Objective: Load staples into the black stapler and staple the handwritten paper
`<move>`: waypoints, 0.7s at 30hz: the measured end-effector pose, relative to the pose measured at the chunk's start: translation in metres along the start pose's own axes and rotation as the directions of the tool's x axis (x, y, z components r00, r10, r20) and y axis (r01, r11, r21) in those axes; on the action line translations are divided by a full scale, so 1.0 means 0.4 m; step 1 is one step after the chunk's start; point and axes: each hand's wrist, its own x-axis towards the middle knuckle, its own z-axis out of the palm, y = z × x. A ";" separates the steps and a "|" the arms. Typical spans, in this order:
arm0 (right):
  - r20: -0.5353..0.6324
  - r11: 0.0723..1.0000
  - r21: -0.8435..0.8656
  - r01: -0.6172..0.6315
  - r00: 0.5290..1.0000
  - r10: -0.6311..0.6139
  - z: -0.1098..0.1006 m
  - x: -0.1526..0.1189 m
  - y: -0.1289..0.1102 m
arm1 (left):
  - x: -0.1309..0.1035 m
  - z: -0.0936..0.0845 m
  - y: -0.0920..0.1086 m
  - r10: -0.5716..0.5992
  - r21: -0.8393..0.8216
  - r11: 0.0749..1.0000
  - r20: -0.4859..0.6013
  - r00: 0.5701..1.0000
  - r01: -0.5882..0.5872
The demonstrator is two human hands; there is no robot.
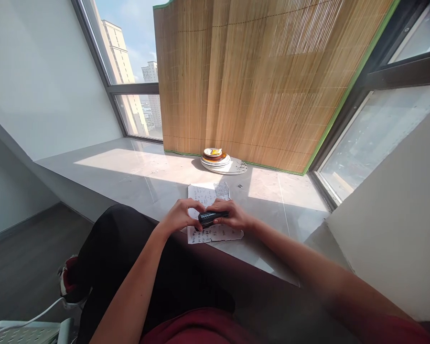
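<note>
Left hand (181,215) and right hand (233,215) grip black object (208,219) above paper (200,192), near ledge's (125,184) front edge. Plates (215,165) at 12 o'clock, before blind (251,86). Ledge extends toward 10 o'clock; wall (394,215) bounds 3 o'clock.

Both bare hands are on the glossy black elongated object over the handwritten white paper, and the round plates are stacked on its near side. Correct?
Not quite: the head view shows the stack of round plates on the far side of the handwritten white paper, near the brown slatted blind. The left hand and right hand are both on the black object, over the paper.
</note>
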 end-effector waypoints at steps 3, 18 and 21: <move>-0.021 0.999 0.001 -0.041 0.999 0.041 0.005 -0.003 0.011 | 0.000 0.004 -0.015 -0.009 0.017 1.000 -0.036 0.999 0.010; -0.230 0.940 -0.137 -0.313 0.933 0.277 0.037 0.006 0.019 | 0.005 0.021 -0.115 0.049 0.254 0.966 -0.036 0.998 -0.038; -0.221 0.938 -0.138 -0.319 0.933 0.285 0.036 0.006 0.016 | 0.009 0.023 -0.123 0.030 0.294 0.956 -0.006 1.000 -0.027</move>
